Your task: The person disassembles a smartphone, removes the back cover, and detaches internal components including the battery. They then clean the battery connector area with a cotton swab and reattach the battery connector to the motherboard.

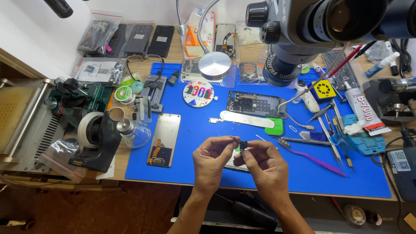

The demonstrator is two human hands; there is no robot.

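Both my hands meet over the blue work mat [208, 169], near its front edge. My left hand [213, 161] and my right hand [262, 164] pinch a small black phone part [243, 144] between their fingertips. Beneath the hands a pale flat piece is partly hidden. To the left on the mat lies a detached phone screen [164, 139], face down. Behind the hands an opened phone frame [256, 104] shows its insides, with a long white strip [247, 118] in front of it.
A microscope head [303, 30] hangs over the back right. Tweezers, a purple toothbrush [313, 157] and a glue tube [364, 109] lie to the right. A tape dispenser [97, 138], a glass bottle [132, 132] and a machine stand left. Phones and bagged parts line the back.
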